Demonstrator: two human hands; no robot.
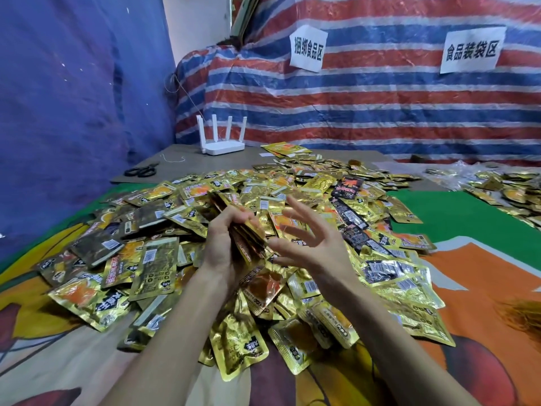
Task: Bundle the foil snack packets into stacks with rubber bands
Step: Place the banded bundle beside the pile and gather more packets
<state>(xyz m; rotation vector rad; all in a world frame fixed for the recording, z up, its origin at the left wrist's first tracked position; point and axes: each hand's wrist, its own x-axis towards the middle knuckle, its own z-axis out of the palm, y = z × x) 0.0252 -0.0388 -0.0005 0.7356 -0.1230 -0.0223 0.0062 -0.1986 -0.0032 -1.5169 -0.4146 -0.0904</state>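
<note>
cloth [58, 370] lay bare nearest and at right; left hand [224, 247] gripped a packet stack [247, 241] over the pile [152, 259], right hand [310, 241] spread wide just beside it.

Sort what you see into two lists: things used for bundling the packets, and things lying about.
For the job: packet stack, gripped by left hand; open right hand; loose foil packets; orange heap, probably rubber bands.
Lying about: white router; black scissors; white string; two paper signs.

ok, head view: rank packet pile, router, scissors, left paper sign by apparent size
1. packet pile
2. router and left paper sign: look about alike, and the sign hangs farther back, so unranked
3. scissors
</note>
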